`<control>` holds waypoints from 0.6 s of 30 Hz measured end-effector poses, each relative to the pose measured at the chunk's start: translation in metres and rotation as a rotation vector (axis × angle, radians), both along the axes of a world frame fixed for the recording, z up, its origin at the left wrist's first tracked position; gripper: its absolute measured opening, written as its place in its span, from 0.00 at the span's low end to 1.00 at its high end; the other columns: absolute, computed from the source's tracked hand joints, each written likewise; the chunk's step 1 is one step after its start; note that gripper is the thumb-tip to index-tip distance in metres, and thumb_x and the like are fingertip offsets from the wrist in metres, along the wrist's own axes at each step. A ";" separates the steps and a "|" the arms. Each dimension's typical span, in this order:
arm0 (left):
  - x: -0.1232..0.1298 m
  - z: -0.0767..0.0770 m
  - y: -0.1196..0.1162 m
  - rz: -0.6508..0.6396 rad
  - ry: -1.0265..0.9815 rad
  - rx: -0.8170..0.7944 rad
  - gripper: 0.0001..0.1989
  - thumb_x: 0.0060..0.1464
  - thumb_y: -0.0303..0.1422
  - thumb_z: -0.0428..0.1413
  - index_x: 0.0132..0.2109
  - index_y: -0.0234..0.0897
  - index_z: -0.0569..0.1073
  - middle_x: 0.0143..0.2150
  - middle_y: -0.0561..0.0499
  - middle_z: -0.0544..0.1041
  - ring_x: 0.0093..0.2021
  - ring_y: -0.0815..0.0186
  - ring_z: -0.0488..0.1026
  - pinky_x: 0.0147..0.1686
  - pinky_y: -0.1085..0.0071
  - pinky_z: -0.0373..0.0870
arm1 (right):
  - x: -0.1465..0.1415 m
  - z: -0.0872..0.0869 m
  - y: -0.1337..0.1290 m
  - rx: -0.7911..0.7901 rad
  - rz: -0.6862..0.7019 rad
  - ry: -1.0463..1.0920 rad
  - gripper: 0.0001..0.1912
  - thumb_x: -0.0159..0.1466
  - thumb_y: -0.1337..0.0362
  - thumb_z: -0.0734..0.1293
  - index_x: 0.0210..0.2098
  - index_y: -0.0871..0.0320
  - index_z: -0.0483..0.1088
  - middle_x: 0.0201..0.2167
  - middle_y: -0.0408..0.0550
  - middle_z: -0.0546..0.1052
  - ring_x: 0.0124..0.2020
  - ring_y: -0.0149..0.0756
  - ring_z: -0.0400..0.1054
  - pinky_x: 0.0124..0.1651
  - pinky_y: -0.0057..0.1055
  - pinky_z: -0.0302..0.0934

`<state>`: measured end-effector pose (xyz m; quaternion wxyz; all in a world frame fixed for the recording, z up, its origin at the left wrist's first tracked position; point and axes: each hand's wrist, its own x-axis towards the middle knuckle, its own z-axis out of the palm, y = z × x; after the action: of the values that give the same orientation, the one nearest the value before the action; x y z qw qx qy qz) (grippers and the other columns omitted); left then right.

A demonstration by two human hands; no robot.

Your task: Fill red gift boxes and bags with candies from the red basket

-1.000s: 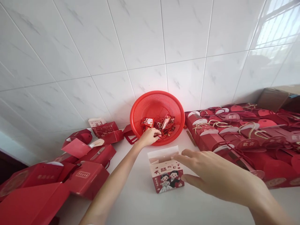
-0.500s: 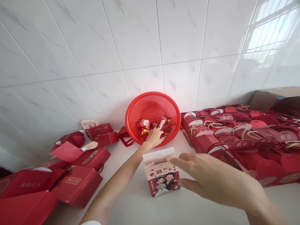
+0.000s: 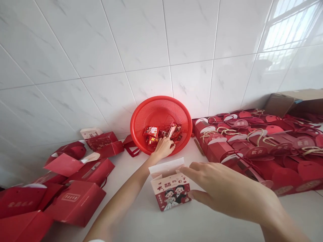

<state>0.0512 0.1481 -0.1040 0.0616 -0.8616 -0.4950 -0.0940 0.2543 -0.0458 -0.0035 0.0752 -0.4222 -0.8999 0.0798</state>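
Note:
A red plastic basket (image 3: 161,101) leans by the tiled wall with several red-wrapped packets (image 3: 152,131) in its bottom. My left hand (image 3: 164,147) reaches over the basket's near rim, fingers bent down among the packets; what its fingertips hold, if anything, is hidden. In front of the basket stands a small red and cream box (image 3: 173,193) with a cartoon couple on it, its top flap raised. At the box's right side is my right hand (image 3: 209,188), thumb and forefinger apart and touching or nearly touching the box's side, with nothing seen gripped.
Several red boxes (image 3: 78,201) lie in a loose pile at the left. On the right, rows of closed red boxes (image 3: 252,141) with rope handles fill the table (image 3: 202,225). A cardboard box (image 3: 280,104) sits behind them against the wall.
The view has shifted slightly, moving everything a little left in the picture. Both hands keep nearly the same places, the left in the basket and the right beside the box.

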 end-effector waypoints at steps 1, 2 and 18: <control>-0.002 -0.001 -0.001 -0.003 -0.011 -0.004 0.11 0.62 0.28 0.55 0.42 0.35 0.84 0.45 0.39 0.83 0.50 0.50 0.78 0.53 0.56 0.72 | 0.000 0.000 0.001 -0.007 0.000 -0.003 0.16 0.68 0.65 0.65 0.55 0.56 0.71 0.45 0.54 0.79 0.42 0.45 0.77 0.41 0.35 0.65; -0.003 -0.001 -0.001 -0.006 -0.023 -0.008 0.11 0.60 0.26 0.56 0.42 0.35 0.84 0.45 0.39 0.83 0.50 0.50 0.78 0.53 0.57 0.72 | 0.000 0.000 0.001 -0.013 0.001 -0.004 0.16 0.68 0.65 0.65 0.55 0.56 0.71 0.45 0.54 0.79 0.42 0.45 0.77 0.41 0.35 0.65; -0.046 -0.007 0.015 -0.005 -1.148 -0.277 0.13 0.49 0.34 0.63 0.42 0.34 0.81 0.43 0.44 0.84 0.41 0.58 0.81 0.45 0.62 0.78 | -0.003 0.000 0.005 -0.015 -0.009 -0.053 0.19 0.69 0.64 0.64 0.58 0.55 0.69 0.45 0.54 0.79 0.41 0.46 0.77 0.40 0.35 0.66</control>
<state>0.0053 0.1633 -0.1108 -0.3293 -0.6741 -0.4548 -0.4798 0.2518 -0.0409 -0.0038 0.0486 -0.4286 -0.8991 0.0753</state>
